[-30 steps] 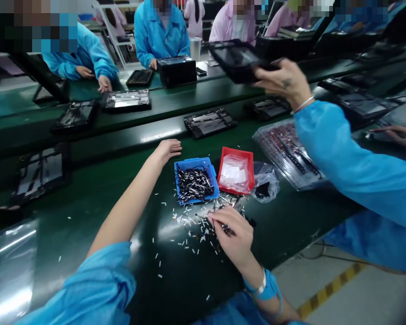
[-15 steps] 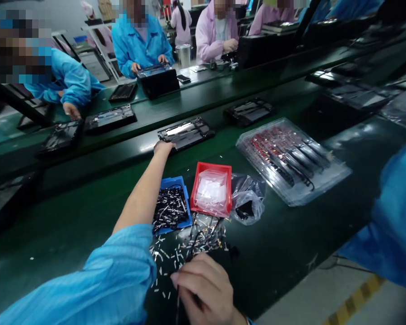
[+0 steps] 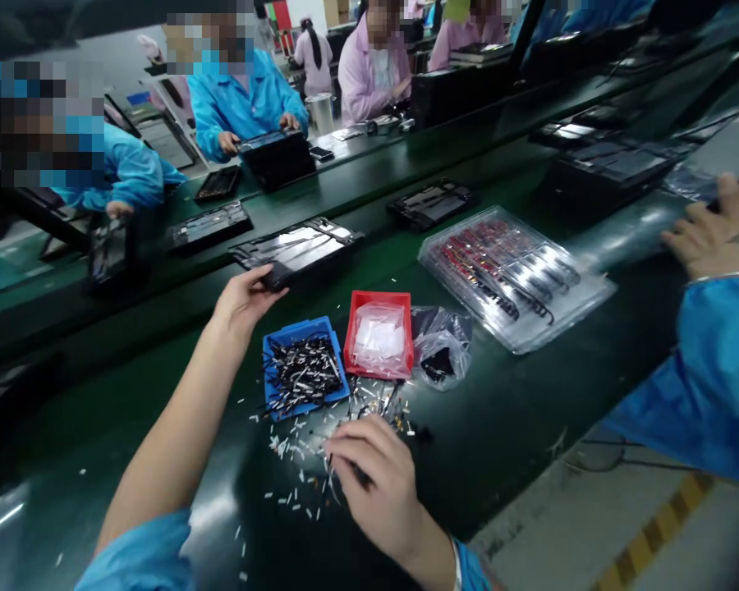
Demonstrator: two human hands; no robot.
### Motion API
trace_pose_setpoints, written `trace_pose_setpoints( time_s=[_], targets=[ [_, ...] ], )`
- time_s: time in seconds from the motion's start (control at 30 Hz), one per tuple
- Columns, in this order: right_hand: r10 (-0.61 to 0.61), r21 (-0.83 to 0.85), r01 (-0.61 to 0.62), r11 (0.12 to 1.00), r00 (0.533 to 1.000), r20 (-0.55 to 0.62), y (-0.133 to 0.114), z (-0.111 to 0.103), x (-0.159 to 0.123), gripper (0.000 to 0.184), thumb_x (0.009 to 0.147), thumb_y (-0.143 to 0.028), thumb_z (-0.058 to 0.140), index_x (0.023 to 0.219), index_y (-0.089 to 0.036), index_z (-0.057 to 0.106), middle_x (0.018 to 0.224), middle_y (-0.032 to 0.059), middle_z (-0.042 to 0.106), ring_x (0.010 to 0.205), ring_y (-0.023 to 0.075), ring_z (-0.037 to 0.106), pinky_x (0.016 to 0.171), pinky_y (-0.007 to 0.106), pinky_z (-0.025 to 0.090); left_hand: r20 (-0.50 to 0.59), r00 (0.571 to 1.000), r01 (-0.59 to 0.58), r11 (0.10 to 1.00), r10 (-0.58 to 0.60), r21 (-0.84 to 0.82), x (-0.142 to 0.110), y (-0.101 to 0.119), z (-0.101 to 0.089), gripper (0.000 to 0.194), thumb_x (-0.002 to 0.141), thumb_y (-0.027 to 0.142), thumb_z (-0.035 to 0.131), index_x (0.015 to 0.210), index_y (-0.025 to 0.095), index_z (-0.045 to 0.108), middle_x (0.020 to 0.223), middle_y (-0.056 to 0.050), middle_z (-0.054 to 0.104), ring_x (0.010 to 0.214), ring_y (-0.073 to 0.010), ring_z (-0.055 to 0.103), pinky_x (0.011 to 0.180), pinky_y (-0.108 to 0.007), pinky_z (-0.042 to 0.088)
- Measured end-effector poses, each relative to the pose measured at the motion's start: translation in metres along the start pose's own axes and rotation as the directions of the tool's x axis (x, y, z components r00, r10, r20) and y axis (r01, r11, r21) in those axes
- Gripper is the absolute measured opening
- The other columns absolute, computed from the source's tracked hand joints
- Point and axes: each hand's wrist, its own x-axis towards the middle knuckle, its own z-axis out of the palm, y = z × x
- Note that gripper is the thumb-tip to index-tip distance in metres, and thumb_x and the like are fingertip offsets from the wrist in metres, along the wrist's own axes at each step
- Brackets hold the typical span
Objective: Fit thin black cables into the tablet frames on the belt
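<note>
My left hand [image 3: 245, 305] grips the near left corner of a flat black device casing [image 3: 299, 250] with shiny silver panels, tilted at the belt's edge. My right hand [image 3: 378, 472] is closed in a pinch over the bench, a thin dark cable [image 3: 330, 474] between its fingertips. Under and around it lie scattered small white strips [image 3: 296, 447] and loose cables. Just beyond stands a blue bin [image 3: 269, 332] of short black cables with white tabs, and to its right a red bin [image 3: 410, 328] holding clear plastic bags [image 3: 378, 336].
A clear bag [image 3: 447, 357] lies right of the red bin, then a plastic tray [image 3: 517, 279] of dark and red parts. Another casing [image 3: 434, 203] rests on the belt. A co-worker's hand [image 3: 718, 234] is at the right; other workers sit across the line.
My left hand has drawn the casing left and toward me, lifting its near side. My right hand has moved slightly up, still pinching. The co-worker's hand at the right has come into view.
</note>
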Motion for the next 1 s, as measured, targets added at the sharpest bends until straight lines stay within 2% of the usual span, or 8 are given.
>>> trace_pose_setpoints(
  time_s=[0.2,0.43,0.53,0.63,0.77,0.83,0.93,1.0],
  targets=[
    [-0.073,-0.038,0.075,0.996,0.996,0.055,0.001,0.001,-0.003,0.019,0.082,-0.002,0.060,0.083,-0.018,0.069,0.075,0.0038,0.072,0.070,0.0142,0.066,0.067,0.029,0.055,-0.448,0.882,-0.156,0.988,0.147,0.018,-0.168,-0.010,-0.144,0.023,0.072,0.002,0.055,0.084,0.019,0.065,0.078,0.000,0.070,0.075,-0.0149,0.068,0.064,-0.023,0.060],
    [0.148,-0.076,-0.141,0.987,0.985,0.093,0.009,0.017,-0.015,0.014,0.081,-0.021,0.067,0.094,-0.022,0.073,0.072,0.0013,0.069,0.061,0.0145,0.059,0.062,0.032,0.051,-0.569,0.820,0.061,0.998,-0.055,-0.008,-0.320,-0.129,-0.240,0.016,0.070,0.025,0.077,0.079,0.029,0.065,0.084,0.005,0.072,0.087,-0.0190,0.071,0.075,-0.027,0.060],
    [0.310,-0.009,-0.311,0.951,0.947,0.086,-0.002,0.029,-0.023,0.016,0.075,-0.028,0.073,0.089,-0.021,0.073,0.078,0.0028,0.070,0.065,0.0155,0.060,0.061,0.031,0.051,-0.379,0.896,0.145,0.959,-0.232,-0.244,-0.342,-0.170,-0.237,0.024,0.064,0.032,0.083,0.081,0.027,0.067,0.094,0.001,0.073,0.098,-0.0233,0.069,0.081,-0.031,0.058],
    [0.367,0.050,-0.389,0.920,0.899,0.238,-0.026,0.045,-0.031,0.018,0.070,-0.028,0.076,0.087,-0.022,0.074,0.079,0.0028,0.071,0.066,0.0148,0.061,0.059,0.029,0.050,0.082,0.928,0.368,0.860,-0.364,-0.353,-0.349,-0.187,-0.234,0.032,0.066,0.036,0.082,0.092,0.020,0.072,0.109,-0.009,0.072,0.110,-0.0302,0.065,0.081,-0.036,0.056],
    [0.373,0.089,-0.491,0.867,0.756,0.539,-0.058,0.079,-0.041,0.020,0.068,-0.023,0.075,0.088,-0.022,0.074,0.074,0.0006,0.069,0.065,0.0125,0.060,0.055,0.026,0.048,0.645,0.659,0.593,0.795,-0.387,-0.129,-0.355,-0.179,-0.245,0.052,0.072,0.040,0.078,0.119,0.020,0.068,0.122,-0.013,0.067,0.117,-0.0311,0.062,0.092,-0.039,0.050],
    [0.363,0.088,-0.542,0.836,0.666,0.652,-0.067,0.098,-0.046,0.022,0.066,-0.022,0.075,0.088,-0.021,0.075,0.070,-0.0003,0.067,0.063,0.0114,0.059,0.054,0.025,0.047,0.721,0.618,0.453,0.892,-0.313,-0.001,-0.358,-0.164,-0.255,0.043,0.079,0.040,0.072,0.117,0.021,0.069,0.118,-0.012,0.069,0.111,-0.0290,0.065,0.093,-0.039,0.049],
    [0.350,0.066,-0.598,0.799,0.552,0.757,-0.074,0.123,-0.055,0.024,0.064,-0.022,0.076,0.088,-0.018,0.074,0.068,-0.0010,0.066,0.062,0.0102,0.058,0.054,0.024,0.047,0.526,0.851,-0.069,0.991,-0.002,0.115,-0.354,-0.143,-0.276,0.021,0.091,0.030,0.056,0.100,0.021,0.073,0.096,-0.008,0.074,0.091,-0.0217,0.069,0.083,-0.035,0.052],
    [0.359,0.036,-0.628,0.777,0.489,0.795,-0.076,0.136,-0.062,0.026,0.065,-0.022,0.075,0.090,-0.017,0.073,0.067,-0.0016,0.065,0.061,0.0096,0.058,0.055,0.025,0.048,0.251,0.906,-0.412,0.846,0.341,0.337,-0.344,-0.137,-0.292,0.018,0.092,0.022,0.053,0.095,0.021,0.070,0.093,-0.007,0.073,0.088,-0.0204,0.068,0.082,-0.036,0.052]
  ],
)
